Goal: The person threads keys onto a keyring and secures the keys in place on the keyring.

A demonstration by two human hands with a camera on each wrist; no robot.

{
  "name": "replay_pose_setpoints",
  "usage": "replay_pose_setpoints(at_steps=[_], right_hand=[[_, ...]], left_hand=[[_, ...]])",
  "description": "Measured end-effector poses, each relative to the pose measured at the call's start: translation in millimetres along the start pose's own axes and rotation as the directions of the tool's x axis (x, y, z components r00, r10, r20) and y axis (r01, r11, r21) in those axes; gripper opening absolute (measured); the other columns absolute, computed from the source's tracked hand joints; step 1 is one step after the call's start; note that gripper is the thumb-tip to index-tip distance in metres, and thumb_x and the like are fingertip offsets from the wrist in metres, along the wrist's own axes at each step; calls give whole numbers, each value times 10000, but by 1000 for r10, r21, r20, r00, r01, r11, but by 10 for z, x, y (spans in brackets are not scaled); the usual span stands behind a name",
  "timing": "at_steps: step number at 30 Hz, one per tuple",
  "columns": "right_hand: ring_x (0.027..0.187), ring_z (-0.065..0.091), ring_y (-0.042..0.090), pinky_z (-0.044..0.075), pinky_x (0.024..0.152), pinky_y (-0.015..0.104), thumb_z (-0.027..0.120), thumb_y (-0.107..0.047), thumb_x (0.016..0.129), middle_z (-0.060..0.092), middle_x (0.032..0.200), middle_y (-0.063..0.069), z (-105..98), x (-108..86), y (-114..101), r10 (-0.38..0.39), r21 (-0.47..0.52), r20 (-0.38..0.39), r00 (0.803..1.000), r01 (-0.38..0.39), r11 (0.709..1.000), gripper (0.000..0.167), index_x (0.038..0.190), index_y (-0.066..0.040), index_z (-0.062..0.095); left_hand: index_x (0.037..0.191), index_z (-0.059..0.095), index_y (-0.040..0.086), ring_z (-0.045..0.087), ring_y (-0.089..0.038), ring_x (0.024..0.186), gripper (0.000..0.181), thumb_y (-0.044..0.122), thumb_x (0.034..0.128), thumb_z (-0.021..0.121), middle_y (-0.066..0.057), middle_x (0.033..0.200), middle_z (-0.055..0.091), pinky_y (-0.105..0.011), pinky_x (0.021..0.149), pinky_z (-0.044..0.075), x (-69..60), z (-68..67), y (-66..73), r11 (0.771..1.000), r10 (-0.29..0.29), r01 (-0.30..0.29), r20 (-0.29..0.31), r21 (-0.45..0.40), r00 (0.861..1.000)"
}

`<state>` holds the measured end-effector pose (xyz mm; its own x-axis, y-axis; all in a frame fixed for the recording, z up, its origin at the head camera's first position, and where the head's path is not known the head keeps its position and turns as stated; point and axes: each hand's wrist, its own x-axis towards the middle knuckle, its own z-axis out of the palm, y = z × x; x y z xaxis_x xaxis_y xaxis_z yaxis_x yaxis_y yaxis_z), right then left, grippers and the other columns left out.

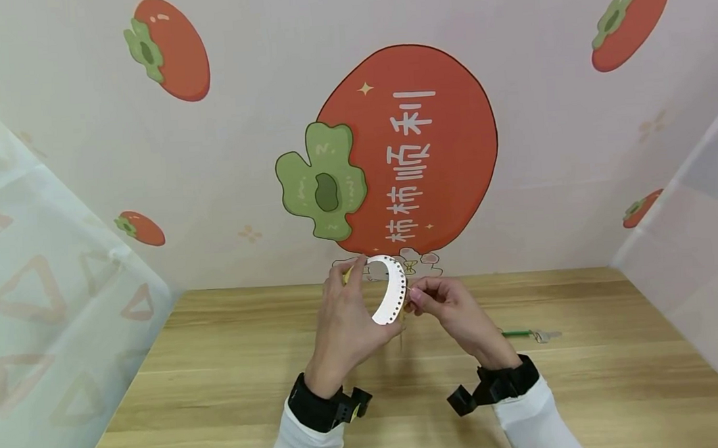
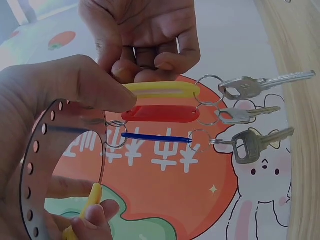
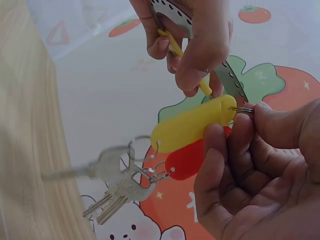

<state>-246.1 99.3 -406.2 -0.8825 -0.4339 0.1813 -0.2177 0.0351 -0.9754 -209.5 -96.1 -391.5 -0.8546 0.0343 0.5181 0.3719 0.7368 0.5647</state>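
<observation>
A curved plate (image 1: 393,298) with a row of holes along its edge is gripped upright by my left hand (image 1: 345,326), above the table. A yellow grip (image 3: 172,44) crosses its inner side, under the left fingers. Thumb and finger of my right hand (image 1: 458,313) pinch a small metal ring (image 3: 242,109) at the end of a yellow key tag (image 3: 192,125). Below it are a red key tag (image 2: 160,114) and a blue key tag (image 2: 156,137). Silver keys (image 2: 245,88) dangle from the tags' other ends. Whether the yellow tag's ring passes through a hole, I cannot tell.
On the wooden table (image 1: 234,393), right of my right hand, lies a green key tag (image 1: 516,333) with a key (image 1: 546,336). A backdrop (image 1: 254,87) printed with persimmons stands behind the table; pale sheets hang at both sides.
</observation>
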Motion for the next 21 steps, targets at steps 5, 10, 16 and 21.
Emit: replay_pose_setpoints(at_steps=[5,10,16,21], right_hand=[[860,621,205,529,809,293,513,-69,1057,631,922,148,3,9,7,28,8,4,1000,-28,1000,226,1041,130,620],[851,596,216,507,795,276,501,-75,1062,616,902,112,13,12,13,50,45,4,999,-50,998,236,1030,134,605],[881,621,222,521,806,286,518,-127,1064,647,943,107,10,12,22,38,83,6,999,-39,996,264,1092,114,622],[951,643,284,535,832,305,534,-124,1058,668,1002,123,-29,9,48,-18,68,63,998,13,998,270,1153,115,617]], left_hand=[[1454,498,38,517,-351,1200,1044,265,544,957,-185,1375,473,-494,830,518,0,-3,8,999,15,-15,18,31,1000],[1458,493,38,512,-350,1207,1045,267,548,953,-182,1380,468,-491,821,521,1,-1,5,999,17,-17,24,32,1000],[1452,502,42,525,-334,1165,1011,263,567,938,-157,1378,466,-476,807,510,2,1,3,1000,-1,1,16,-5,1000],[1458,501,40,528,-328,1162,1021,255,563,944,-157,1380,476,-473,819,508,4,-6,5,999,-37,37,25,-17,999]])
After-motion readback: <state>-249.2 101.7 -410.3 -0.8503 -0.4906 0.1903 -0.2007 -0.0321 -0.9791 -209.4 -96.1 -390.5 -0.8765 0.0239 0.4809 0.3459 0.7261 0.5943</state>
